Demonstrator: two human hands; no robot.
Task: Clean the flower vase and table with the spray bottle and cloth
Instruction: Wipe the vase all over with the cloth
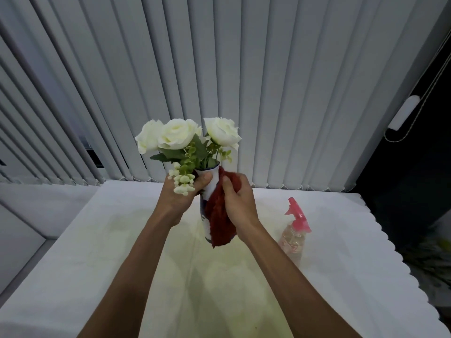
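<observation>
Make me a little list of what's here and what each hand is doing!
left hand: grips the vase near its rim
right hand: holds the cloth against the vase
cloth: red, hanging down the vase's side
vase: white and blue, with white roses in it
bottle: pink top, standing on the table, right of the vase, untouched
table: white cover
behind: grey blinds

In my fingers (205, 178) the vase (214, 183) looks glossy and smooth, the cloth (219, 215) fuzzy and matt; right of them, a clear-plastic spray bottle (292, 237).

spray bottle (294, 230) right, table (73, 240) left open
</observation>
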